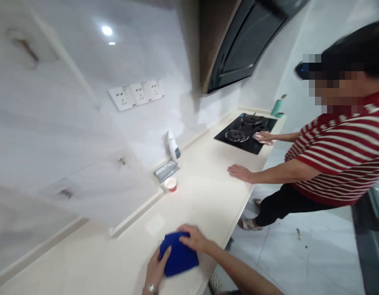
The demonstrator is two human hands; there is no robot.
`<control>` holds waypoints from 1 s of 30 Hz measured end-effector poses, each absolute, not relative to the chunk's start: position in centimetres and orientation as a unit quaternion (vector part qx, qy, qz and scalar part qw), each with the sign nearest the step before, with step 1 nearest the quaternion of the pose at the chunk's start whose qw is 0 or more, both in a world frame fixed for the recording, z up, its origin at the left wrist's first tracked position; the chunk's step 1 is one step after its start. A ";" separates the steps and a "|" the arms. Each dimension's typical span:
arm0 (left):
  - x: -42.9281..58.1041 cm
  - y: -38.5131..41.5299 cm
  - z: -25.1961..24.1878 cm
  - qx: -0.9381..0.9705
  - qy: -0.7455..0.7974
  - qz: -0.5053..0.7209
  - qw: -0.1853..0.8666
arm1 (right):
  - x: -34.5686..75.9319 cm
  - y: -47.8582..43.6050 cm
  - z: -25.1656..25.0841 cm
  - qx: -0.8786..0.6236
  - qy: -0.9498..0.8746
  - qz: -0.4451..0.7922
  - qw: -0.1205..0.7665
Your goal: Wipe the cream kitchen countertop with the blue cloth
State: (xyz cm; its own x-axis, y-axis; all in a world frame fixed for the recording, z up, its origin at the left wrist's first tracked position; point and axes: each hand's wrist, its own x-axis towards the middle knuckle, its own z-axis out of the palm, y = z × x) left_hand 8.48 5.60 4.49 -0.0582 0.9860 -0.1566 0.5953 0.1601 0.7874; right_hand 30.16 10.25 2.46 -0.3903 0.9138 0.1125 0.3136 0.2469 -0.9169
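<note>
A folded blue cloth (pixel 181 256) is at the near part of the cream countertop (pixel 204 200). On its left edge is my left hand (pixel 157 262), gripping with the thumb on top and the fingers mostly hidden behind the fold. My right hand (pixel 194 238) grips the cloth's far right corner between thumb and fingers. Whether the cloth rests flat on the counter or is slightly lifted, I cannot tell. A small red and white paper cup (pixel 170 184) stands farther along the counter, apart from both hands.
A grey packet (pixel 166 171) and a white device (pixel 173 147) are by the wall under the sockets (pixel 135 95). A person in a striped shirt (pixel 346 155) wipes the black gas hob (pixel 238 135) with a pale cloth (pixel 263 138). Green bottle (pixel 277 107) stands beyond; cabinet (pixel 245 45) overhangs.
</note>
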 end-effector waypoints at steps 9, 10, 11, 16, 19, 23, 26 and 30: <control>4.9 3.1 1.8 0.693 0.587 0.311 0.279 | 30.1 7.0 2.6 -0.341 -0.826 0.322 0.314; 4.7 2.4 1.5 0.703 0.578 0.310 0.275 | 30.4 5.9 2.1 -0.328 -0.840 0.294 0.318; 4.6 1.6 1.3 0.712 0.571 0.310 0.267 | 30.7 4.9 1.6 -0.320 -0.848 0.270 0.324; 4.8 -1.1 0.6 0.764 0.543 0.295 0.187 | 31.1 2.7 0.2 -0.338 -0.842 0.246 0.341; 4.9 -1.4 0.2 0.771 0.546 0.282 0.168 | 29.7 3.6 1.1 -0.365 -0.836 0.234 0.338; 5.0 -1.0 -1.4 0.758 0.553 0.308 0.158 | 27.1 4.8 2.6 -0.374 -0.846 0.197 0.323; 4.2 -0.9 -2.4 0.742 0.551 0.334 0.188 | 25.8 4.2 3.0 -0.367 -0.863 0.187 0.294; 1.0 -0.4 -1.9 0.689 0.629 0.315 0.177 | 26.2 3.1 2.8 -0.340 -0.885 0.181 0.263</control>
